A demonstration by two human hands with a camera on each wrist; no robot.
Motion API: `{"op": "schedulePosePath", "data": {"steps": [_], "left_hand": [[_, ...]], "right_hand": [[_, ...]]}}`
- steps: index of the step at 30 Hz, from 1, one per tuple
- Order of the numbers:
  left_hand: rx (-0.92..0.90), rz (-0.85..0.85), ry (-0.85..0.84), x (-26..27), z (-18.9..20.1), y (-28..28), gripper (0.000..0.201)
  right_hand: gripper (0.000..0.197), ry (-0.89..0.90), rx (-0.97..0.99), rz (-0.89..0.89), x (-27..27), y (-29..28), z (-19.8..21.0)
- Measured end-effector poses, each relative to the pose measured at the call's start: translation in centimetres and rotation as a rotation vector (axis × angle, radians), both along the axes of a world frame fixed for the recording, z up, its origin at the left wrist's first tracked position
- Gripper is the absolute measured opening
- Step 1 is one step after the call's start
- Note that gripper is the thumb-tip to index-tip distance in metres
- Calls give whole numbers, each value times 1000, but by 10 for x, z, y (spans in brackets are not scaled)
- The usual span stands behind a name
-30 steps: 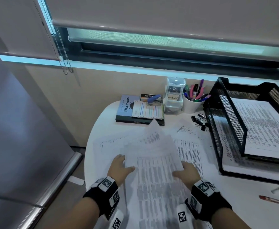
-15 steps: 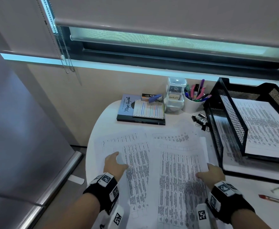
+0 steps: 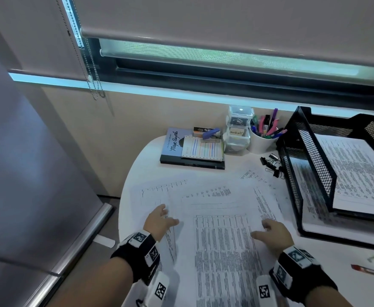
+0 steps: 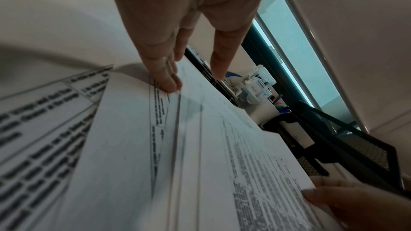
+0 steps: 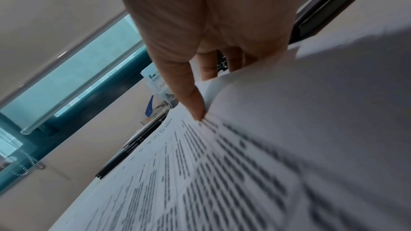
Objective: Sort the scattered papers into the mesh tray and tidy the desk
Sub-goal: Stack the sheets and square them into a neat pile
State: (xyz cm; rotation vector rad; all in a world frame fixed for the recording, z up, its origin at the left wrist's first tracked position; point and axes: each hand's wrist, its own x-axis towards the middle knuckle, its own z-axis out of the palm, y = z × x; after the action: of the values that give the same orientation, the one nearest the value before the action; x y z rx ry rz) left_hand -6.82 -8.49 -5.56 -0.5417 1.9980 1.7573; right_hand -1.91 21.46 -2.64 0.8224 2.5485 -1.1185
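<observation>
I can't read the print on the papers [image 3: 223, 251] — it smears into grey bars in both wrist views. My right hand [image 3: 272, 235] has its fingertips tucked behind a lifted sheet edge, so I can't tell how they lie. The mesh tray [image 3: 310, 165] runs off the frame's right side, and its lower tier is mostly covered by the upper one. The red pen [image 3: 368, 270] is cut off too — only part shows.

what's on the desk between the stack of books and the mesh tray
In the head view, a clear plastic drawer box and a white pen cup stand between the books and the mesh tray, with black binder clips just in front.
</observation>
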Motion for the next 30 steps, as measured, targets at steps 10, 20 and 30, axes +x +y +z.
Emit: {"op": "schedulePosePath", "data": {"steps": [10,20,30], "left_hand": [[52,-94,-26,3,9,15,48],[-14,-290,83,10,10,17,34],[207,-202,27,10,11,12,96]], "right_hand": [[33,-82,58,37,2,-19,6],[25,35,-343,-29,5,-24,-2],[34,237,-708,-173,0,7,17]]}}
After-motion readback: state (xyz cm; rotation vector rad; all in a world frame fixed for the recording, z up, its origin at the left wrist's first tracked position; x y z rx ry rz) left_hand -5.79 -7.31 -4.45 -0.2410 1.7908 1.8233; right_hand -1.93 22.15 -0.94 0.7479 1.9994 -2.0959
